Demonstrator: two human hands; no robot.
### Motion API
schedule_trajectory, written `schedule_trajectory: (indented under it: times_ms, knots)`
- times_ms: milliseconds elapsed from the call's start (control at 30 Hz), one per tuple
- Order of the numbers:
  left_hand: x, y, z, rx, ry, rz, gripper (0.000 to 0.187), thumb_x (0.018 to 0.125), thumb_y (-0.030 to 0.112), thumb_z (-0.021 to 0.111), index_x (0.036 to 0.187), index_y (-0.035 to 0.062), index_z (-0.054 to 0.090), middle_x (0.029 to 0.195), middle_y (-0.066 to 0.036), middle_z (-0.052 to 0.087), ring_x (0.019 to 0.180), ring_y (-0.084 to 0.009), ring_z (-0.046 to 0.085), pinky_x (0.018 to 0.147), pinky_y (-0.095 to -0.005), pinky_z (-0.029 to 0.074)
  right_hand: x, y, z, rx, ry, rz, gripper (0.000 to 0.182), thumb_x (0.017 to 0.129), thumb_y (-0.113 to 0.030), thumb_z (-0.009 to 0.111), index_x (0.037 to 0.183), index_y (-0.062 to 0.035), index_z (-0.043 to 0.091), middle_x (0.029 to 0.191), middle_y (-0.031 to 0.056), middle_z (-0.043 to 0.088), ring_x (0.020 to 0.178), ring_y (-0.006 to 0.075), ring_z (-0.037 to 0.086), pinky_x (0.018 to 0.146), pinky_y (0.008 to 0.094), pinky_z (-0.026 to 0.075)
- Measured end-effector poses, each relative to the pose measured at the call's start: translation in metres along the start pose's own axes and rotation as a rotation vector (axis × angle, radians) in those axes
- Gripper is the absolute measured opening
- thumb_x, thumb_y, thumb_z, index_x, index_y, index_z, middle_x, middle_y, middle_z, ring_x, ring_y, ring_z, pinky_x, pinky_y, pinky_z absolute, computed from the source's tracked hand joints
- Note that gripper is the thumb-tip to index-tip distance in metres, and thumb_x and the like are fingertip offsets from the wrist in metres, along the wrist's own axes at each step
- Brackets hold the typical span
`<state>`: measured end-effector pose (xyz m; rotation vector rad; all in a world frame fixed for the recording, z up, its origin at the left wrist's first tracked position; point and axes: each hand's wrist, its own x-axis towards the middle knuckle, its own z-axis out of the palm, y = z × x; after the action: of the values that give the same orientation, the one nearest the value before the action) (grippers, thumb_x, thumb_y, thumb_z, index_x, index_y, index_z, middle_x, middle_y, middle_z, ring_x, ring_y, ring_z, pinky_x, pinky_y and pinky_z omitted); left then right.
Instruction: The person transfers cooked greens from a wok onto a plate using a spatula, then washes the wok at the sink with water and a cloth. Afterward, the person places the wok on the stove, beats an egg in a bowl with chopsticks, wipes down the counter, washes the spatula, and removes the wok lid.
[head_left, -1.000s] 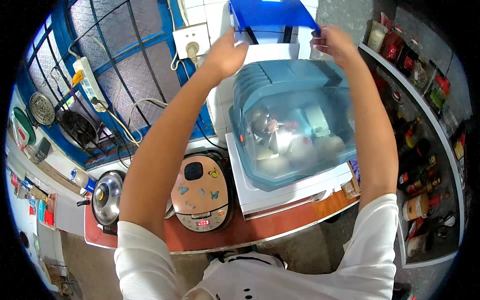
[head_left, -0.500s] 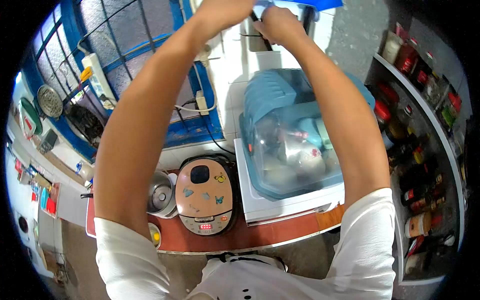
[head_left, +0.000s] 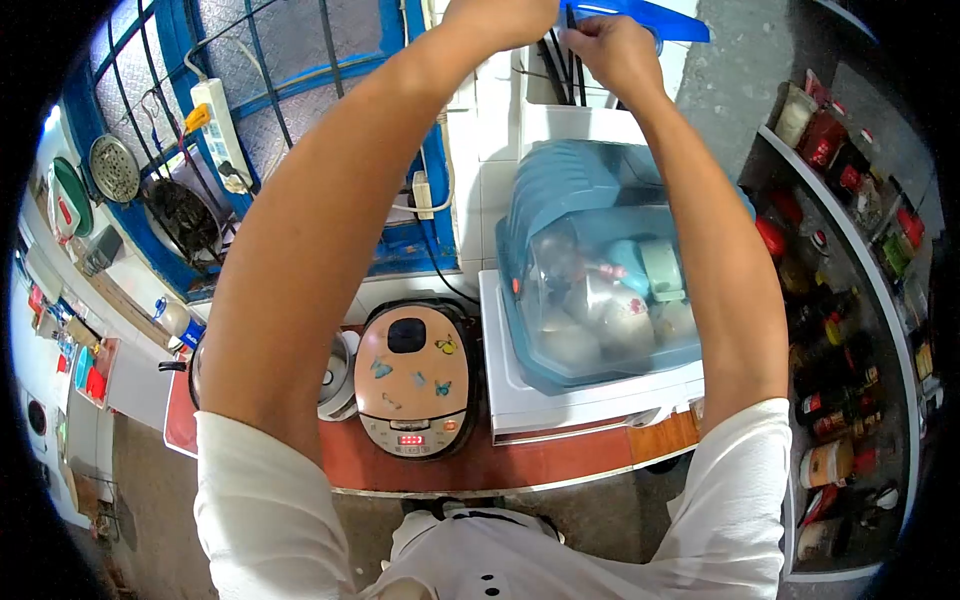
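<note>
Head view: left hand (head_left: pixel 515 20) (partly cropped) and right hand (head_left: pixel 618 55) by the blue panel (head_left: pixel 675 24), above the front edge of the white holder (head_left: pixel 578 124); grips unclear.

Slim dark sticks (head_left: pixel 553 72) stand below a blue panel (head_left: pixel 672 22).

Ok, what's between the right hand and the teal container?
The head view shows a white holder between the right hand and the teal container; the right forearm crosses there too.

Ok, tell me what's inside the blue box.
In the box: white dishes, a pale green item, a light blue one. Your right arm covers the right side; anything beneath the dishes is hidden.
</note>
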<state>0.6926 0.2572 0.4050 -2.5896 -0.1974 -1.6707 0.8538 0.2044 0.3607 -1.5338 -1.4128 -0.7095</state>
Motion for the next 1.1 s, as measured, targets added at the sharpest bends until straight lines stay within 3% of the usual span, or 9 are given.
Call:
schedule_trajectory:
  times_ms: [233,400,533,600,633,800,900,967,1100]
  knots:
    - [-0.001,-0.01,0.007,0.057,-0.065,-0.07,0.03,0.088,0.023,0.046,0.091,0.0007,0.066,0.092,-0.025,0.064,0.091,-0.0411,0.061,0.083,-0.0467,0.047,-0.029,-0.069,-0.077,0.241,0.246,-0.069,0.024,0.084,-0.021,0.064,0.081,0.0024,0.068,0.061,0.0104,0.062,0.059,0.0095,0.056,0.052,0.0301,0.042]
    - [-0.059,0.015,0.006,-0.079,-0.343,-0.272,0.038,0.084,0.025,0.052,0.109,0.0004,0.065,0.1,-0.021,0.067,0.095,-0.0345,0.064,0.089,-0.0401,0.049,-0.088,-0.089,-0.151,0.461,0.305,-0.12,0.027,0.095,-0.017,0.055,0.116,-0.0014,0.062,0.11,0.0152,0.066,0.099,0.0218,0.066,0.084,0.0325,0.056]
    - [-0.181,0.108,-0.07,-0.735,-0.462,-0.581,0.041,0.087,0.032,0.059,0.119,0.0046,0.06,0.102,-0.018,0.065,0.099,-0.026,0.063,0.084,-0.0377,0.05,-0.177,-0.106,-0.153,0.648,0.076,0.13,0.02,0.093,-0.015,0.058,0.093,0.0042,0.063,0.093,0.0198,0.067,0.08,0.0222,0.066,0.069,0.0316,0.053]
    - [-0.265,0.129,-0.066,-0.61,-0.181,-0.147,0.041,0.086,0.033,0.063,0.111,0.0012,0.057,0.096,-0.017,0.06,0.093,-0.0325,0.061,0.078,-0.0429,0.047,-0.23,-0.124,-0.12,0.948,-0.142,0.223,0.014,0.088,-0.012,0.063,0.092,0.0014,0.061,0.084,0.0166,0.067,0.073,0.0225,0.065,0.064,0.0323,0.053]
    - [-0.287,0.144,-0.094,-0.575,-0.554,-0.376,0.04,0.087,0.033,0.062,0.108,0.0,0.056,0.098,-0.018,0.059,0.091,-0.0367,0.059,0.078,-0.0461,0.045,-0.251,-0.136,-0.107,1.021,-0.328,0.369,0.009,0.087,-0.007,0.062,0.09,0.0011,0.061,0.083,0.0159,0.067,0.074,0.0231,0.066,0.065,0.0325,0.053]
    - [-0.422,0.179,-0.144,-0.602,-0.609,-1.026,0.029,0.091,0.028,0.057,0.093,-0.0014,0.056,0.085,-0.019,0.062,0.077,-0.0403,0.06,0.07,-0.0473,0.048,-0.359,-0.187,-0.015,1.149,-0.81,0.408,0.017,0.086,0.004,0.056,0.101,0.0054,0.063,0.089,0.0124,0.066,0.077,0.0178,0.065,0.069,0.0304,0.055]
    - [-0.488,0.181,-0.184,-0.503,-0.472,-1.158,0.029,0.094,0.028,0.053,0.088,-0.0003,0.056,0.075,-0.015,0.062,0.071,-0.0354,0.062,0.066,-0.0451,0.048,-0.422,-0.226,0.025,1.224,-0.835,0.546,0.027,0.085,0.0,0.061,0.112,0.0042,0.061,0.095,0.0114,0.066,0.08,0.016,0.064,0.071,0.0289,0.054]
    - [-0.529,0.177,-0.202,-0.995,0.213,-1.668,0.028,0.098,0.028,0.047,0.087,0.0029,0.055,0.08,-0.01,0.063,0.075,-0.0268,0.062,0.068,-0.04,0.049,-0.465,-0.243,0.05,0.804,-1.002,0.334,0.039,0.084,-0.01,0.068,0.118,0.0038,0.059,0.1,0.0112,0.065,0.081,0.0148,0.061,0.071,0.0281,0.052]
    - [-0.575,0.151,-0.234,-1.372,0.928,-1.736,0.025,0.1,0.031,0.045,0.092,0.0082,0.052,0.095,-0.008,0.06,0.09,-0.0201,0.058,0.076,-0.035,0.047,-0.53,-0.306,0.053,0.833,-1.0,0.038,0.055,0.083,-0.03,0.07,0.132,-0.0126,0.053,0.116,0.0096,0.061,0.094,0.0226,0.061,0.096,0.0396,0.044]
